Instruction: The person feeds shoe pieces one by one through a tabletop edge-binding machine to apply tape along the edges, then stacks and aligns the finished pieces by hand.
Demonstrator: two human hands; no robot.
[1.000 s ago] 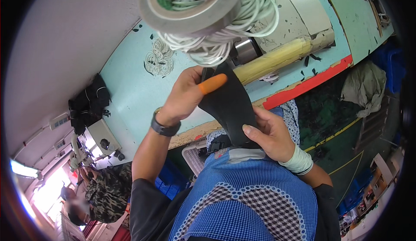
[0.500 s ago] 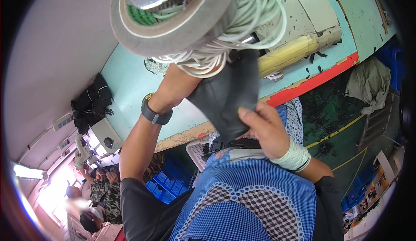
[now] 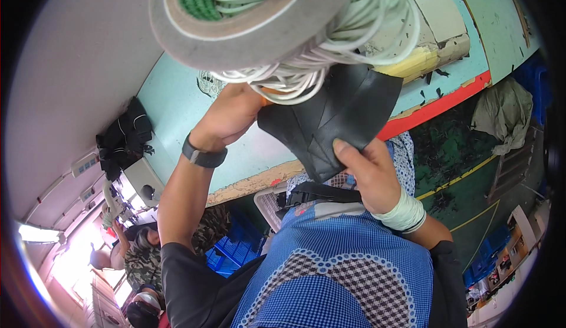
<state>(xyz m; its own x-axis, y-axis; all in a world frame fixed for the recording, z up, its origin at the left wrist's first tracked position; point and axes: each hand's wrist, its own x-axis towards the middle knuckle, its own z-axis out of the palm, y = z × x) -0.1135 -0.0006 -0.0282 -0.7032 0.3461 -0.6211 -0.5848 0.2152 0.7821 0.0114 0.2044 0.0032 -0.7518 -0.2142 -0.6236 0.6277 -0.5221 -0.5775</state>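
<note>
A folded-seam piece of black leather or similar sheet hangs spread in front of me. My right hand pinches its lower edge between thumb and fingers, with a white wrap around the wrist. My left hand, with a dark watch, is closed at the sheet's left edge; a bit of orange shows by its fingers, which are mostly hidden behind loops of white cord. These loops hang from a large grey ring-shaped spool that covers the upper middle of the view.
Beyond the sheet is a pale green table with a red-edged strip. On it lies a beige block with yellow tape and black scraps. A grey cloth and blue crates are near the floor. Another person works at left.
The black sheet has turned and opened out, its upper corner now reaching right over the yellow tape. My right hand has shifted slightly right; the spool looms nearer. The other person has bent lower.
</note>
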